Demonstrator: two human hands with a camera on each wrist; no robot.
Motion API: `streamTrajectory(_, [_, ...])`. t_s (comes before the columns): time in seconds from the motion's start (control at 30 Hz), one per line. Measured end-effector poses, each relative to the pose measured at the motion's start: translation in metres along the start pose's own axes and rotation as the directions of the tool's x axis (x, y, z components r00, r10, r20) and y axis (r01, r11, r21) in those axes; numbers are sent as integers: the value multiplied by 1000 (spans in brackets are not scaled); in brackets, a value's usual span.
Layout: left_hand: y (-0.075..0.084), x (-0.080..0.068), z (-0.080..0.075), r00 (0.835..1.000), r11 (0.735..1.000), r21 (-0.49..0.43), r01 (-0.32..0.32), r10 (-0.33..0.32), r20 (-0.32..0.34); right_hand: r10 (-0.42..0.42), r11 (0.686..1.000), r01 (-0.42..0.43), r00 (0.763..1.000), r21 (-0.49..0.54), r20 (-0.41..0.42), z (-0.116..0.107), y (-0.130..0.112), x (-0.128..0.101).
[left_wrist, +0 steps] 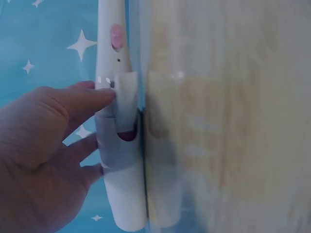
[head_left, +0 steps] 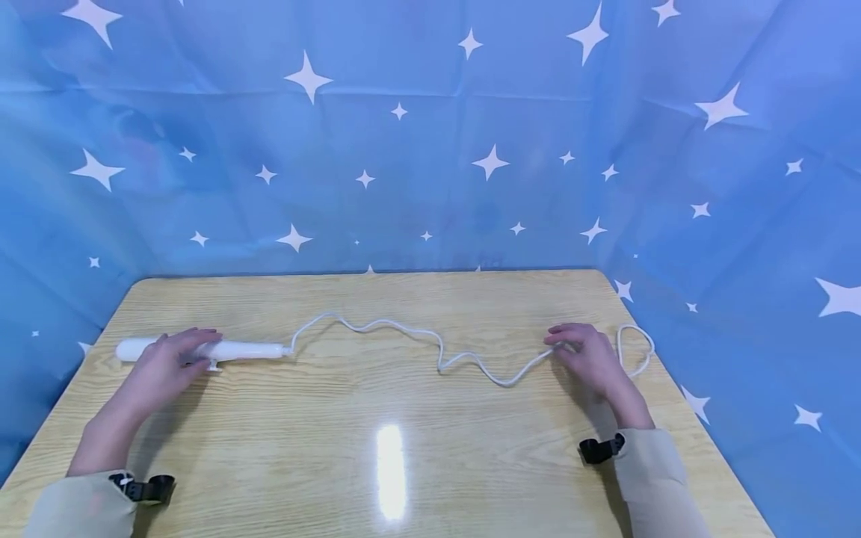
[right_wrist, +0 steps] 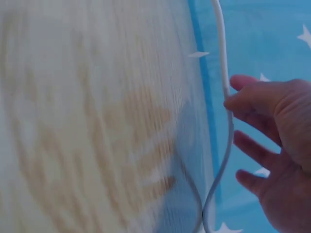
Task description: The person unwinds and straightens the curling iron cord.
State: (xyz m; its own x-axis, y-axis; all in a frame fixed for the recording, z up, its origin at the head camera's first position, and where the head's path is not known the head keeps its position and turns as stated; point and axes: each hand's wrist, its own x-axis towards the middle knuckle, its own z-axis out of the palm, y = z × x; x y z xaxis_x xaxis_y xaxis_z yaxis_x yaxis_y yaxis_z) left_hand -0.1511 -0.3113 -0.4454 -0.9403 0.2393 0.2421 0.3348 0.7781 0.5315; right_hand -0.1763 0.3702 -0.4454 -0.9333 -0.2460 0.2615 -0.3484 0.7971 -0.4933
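Note:
A white curling iron (head_left: 252, 350) lies lengthwise at the left of the table, its cord end pointing right. My left hand (head_left: 168, 362) is over its middle, thumb against the clamp lever (left_wrist: 127, 99) and fingers on the far side of the body. A pink slide switch (left_wrist: 116, 36) shows on the handle. From the handle the white cord (head_left: 403, 327) runs in waves across the table to my right hand (head_left: 592, 362). Thumb and index finger pinch the cord (right_wrist: 221, 43) there, with the other fingers loosely spread. Part of the curling iron is hidden under the left hand in the head view.
Beyond the right hand, a loop of cord (head_left: 651, 347) lies at the right edge of the wooden table (head_left: 282, 448). A blue curtain with white stars (head_left: 430, 149) hangs behind and at both sides. Light glares on the tabletop near the front.

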Motion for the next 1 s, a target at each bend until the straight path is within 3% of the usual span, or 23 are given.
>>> streamTrajectory(0.27, [-8,-5,0,998,995,76,64,-63,-10,47,998,-44,997,-49,54,1,7,10])
streamTrajectory(0.5, [-14,-8,-4,999,991,127,41,-37,-31,117,990,-114,993,-89,30,9,10,16])
streamTrajectory(0.8, [-22,-11,-10,997,991,110,74,-71,-29,195,969,-191,981,-157,8,15,19,26])
streamTrajectory(1.0, [-21,-13,-10,995,992,87,90,-86,-54,174,971,-165,984,-171,36,13,15,34])
